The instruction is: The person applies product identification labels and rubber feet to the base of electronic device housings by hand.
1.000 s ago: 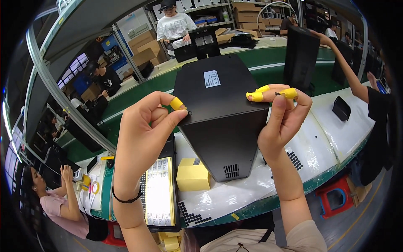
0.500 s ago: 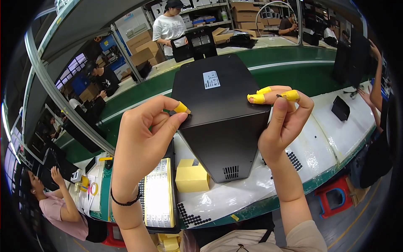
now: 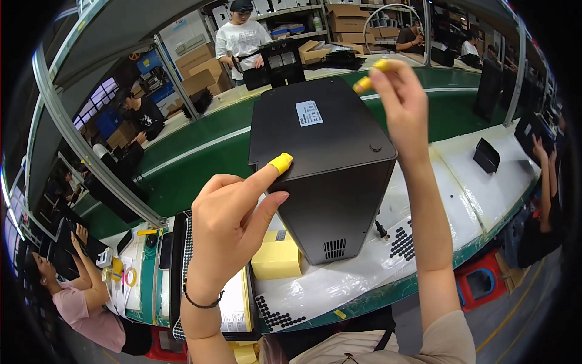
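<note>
A tall black casing (image 3: pixel 327 142) stands in front of me, with a pale label (image 3: pixel 309 113) on its top face. My left hand (image 3: pixel 233 221) presses its yellow-wrapped index fingertip on the near left corner; anything under that tip is hidden. Its thumb stands apart and the other fingers are curled. Above the far right corner, my right hand (image 3: pixel 400 97) is raised, thumb and yellow-wrapped finger pinched together. Whatever lies in that pinch does not show. A round black rubber foot (image 3: pixel 376 147) sits at the near right corner of the top face.
Loose black feet (image 3: pixel 402 244) lie in rows on the white bench cover (image 3: pixel 339 294). A yellow box (image 3: pixel 277 259) stands left of the casing, beside a tray of label sheets (image 3: pixel 235 303). Beyond runs a green conveyor (image 3: pixel 200 148); co-workers stand around.
My right hand has moved up and away toward the far right corner, and a round foot now shows at the near right corner. My left index finger has straightened, its thumb dropping away.
</note>
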Tool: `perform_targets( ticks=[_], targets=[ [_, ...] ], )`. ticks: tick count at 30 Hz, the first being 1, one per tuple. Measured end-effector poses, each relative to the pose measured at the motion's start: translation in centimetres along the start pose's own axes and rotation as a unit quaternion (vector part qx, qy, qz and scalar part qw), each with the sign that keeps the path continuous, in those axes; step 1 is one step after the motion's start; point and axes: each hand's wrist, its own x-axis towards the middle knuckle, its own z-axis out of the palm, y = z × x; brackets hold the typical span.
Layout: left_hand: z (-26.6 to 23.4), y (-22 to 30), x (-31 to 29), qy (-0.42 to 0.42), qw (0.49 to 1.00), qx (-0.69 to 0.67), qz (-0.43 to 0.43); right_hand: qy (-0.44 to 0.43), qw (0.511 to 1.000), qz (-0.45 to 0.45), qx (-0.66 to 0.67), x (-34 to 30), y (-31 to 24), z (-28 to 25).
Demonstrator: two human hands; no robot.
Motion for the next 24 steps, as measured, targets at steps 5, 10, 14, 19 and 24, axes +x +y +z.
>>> perform_targets(
  ticks=[5, 10, 14, 19, 24],
  targets=[
    [0.5, -0.2, -0.5, 0.014, 1.0, -0.023, 0.001, -0.089, 0.982, -0.006, -0.169, 3.8, 3.6, 0.0],
    [0.6, -0.2, -0.6, 0.01, 1.0, -0.022, -0.009, -0.166, 0.961, 0.012, -0.22, 5.4, 4.4, 0.5],
    [0.7, -0.4, -0.5, 0.017, 1.0, -0.023, 0.008, -0.217, 0.938, 0.093, -0.253, 6.0, 5.0, 0.4],
    [0.7, -0.4, -0.5, 0.023, 0.999, -0.017, 0.014, -0.241, 0.937, 0.112, -0.227, 6.0, 4.3, 0.5],
    [0.9, -0.6, -0.5, 0.032, 0.999, -0.019, 0.025, -0.269, 0.94, 0.111, -0.179, 5.4, 3.6, 0.0]
  ],
)
